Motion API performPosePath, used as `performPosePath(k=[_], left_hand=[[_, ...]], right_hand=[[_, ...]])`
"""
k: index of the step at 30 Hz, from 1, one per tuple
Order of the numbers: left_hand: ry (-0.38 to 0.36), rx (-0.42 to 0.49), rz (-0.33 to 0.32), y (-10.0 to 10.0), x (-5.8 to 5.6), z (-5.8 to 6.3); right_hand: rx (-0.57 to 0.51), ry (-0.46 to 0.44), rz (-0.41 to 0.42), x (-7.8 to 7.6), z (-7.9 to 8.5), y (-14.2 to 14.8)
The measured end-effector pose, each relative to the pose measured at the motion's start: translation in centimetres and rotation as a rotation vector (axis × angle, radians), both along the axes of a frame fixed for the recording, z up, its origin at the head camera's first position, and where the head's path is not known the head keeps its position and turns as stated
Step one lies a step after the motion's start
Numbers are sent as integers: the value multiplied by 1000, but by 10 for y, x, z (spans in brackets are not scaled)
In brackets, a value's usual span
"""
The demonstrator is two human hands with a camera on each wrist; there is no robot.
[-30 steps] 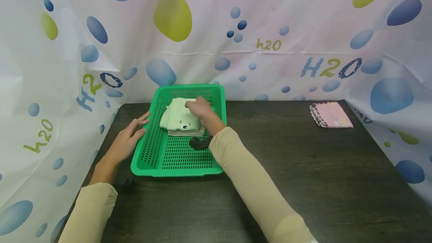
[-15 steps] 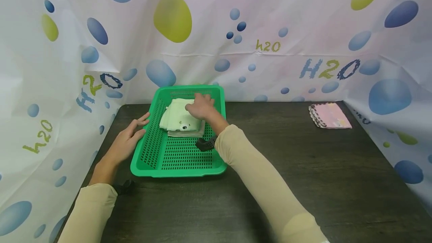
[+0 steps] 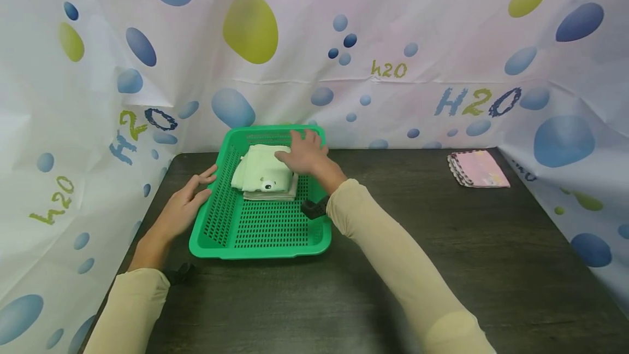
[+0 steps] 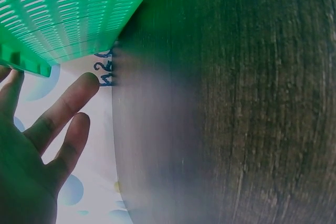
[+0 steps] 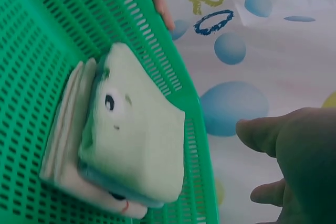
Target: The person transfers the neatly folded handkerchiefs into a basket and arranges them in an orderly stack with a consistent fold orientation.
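A stack of folded towels lies toward the back of a green plastic basket. On top is a pale green towel with an embroidered eye; whitish folds of another towel show beneath it. My left hand touches the basket's left rim, its fingers spread along the outside. In the left wrist view, those fingers stand beside the slotted wall. My right hand is over the right back part of the basket, just right of the towels, fingers spread and holding nothing.
A folded pink towel with a checkered edge lies at the back right of the dark wooden table. A white sheet with blue and green spots hangs behind and along both sides.
My right hand has drawn back from the pale green towel, moving right toward the basket's right rim, its fingers opening out. The towel stays in the basket and my left hand has stayed put.
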State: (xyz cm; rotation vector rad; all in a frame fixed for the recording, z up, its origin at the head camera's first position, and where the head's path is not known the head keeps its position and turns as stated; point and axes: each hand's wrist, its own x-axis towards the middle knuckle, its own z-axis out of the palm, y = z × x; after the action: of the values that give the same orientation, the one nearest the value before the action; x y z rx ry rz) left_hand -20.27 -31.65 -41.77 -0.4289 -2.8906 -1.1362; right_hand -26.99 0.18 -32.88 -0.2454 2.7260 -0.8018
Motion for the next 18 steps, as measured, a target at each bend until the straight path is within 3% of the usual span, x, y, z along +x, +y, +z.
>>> performPosePath(k=[18], left_hand=[[-5, -21, 5, 2, 0, 3]], right_hand=[[79, 4, -8, -3, -8, 36]])
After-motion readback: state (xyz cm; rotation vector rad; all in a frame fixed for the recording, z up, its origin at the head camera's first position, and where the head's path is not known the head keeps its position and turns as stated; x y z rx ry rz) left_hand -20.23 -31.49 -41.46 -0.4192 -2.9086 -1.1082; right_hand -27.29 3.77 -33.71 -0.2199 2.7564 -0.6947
